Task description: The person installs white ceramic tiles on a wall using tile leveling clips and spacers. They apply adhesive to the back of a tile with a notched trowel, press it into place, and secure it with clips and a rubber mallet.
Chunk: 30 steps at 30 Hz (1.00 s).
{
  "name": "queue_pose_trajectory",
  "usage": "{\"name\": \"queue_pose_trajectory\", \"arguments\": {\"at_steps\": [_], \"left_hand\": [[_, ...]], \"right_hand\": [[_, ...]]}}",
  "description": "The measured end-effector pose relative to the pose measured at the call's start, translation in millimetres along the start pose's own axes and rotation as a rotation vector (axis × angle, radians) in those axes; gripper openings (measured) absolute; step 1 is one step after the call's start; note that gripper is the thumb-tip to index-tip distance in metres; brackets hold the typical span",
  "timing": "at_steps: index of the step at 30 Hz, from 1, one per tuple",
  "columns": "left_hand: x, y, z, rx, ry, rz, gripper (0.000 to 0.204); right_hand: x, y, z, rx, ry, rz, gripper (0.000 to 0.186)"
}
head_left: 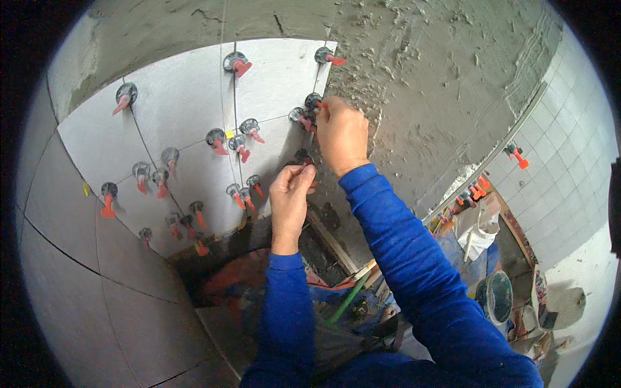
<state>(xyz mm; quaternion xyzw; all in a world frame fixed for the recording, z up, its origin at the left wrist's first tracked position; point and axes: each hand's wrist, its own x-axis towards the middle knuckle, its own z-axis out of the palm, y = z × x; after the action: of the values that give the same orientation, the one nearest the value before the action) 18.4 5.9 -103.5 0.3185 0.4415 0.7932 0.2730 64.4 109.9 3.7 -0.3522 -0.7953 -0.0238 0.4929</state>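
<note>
Head view: your right hand (344, 132), fingers curled nearly closed, pinches the red handle of a round tile clip (313, 101) on the right edge of the pale tiles (278, 71), below their upper right corner. Your left hand (291, 197) is lower by that edge, thumb and fingertips drawn together just beside a dark clip (302, 155); whether it grips anything, I cannot tell. Grey mortar (427, 110) covers the wall rightward.

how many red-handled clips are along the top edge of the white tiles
3: left clip, middle clip and right clip, spaced across the white tiles.
</note>
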Motion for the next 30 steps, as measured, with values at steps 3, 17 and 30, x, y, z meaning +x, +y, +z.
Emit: {"name": "queue_pose_trajectory", "arguments": {"at_steps": [3,17,30], "left_hand": [[-0.1,-2.5,1.0,0.007,0.014,-0.003,0.027],[-7.1,0.9,-6.7,0.03,0.018,-0.008,0.026],[-17.7,58.9,5.0,0.378,0.137,0.182,0.029]], "right_hand": [[-5.8,1.7,3.2,0.027,0.032,-0.04,0.011],[-46.3,-8.0,-1.2,0.573,0.024,0.389,0.018],[-11.2,-20.1,-2.8,1.431,-0.094,1.064,0.028]]}}
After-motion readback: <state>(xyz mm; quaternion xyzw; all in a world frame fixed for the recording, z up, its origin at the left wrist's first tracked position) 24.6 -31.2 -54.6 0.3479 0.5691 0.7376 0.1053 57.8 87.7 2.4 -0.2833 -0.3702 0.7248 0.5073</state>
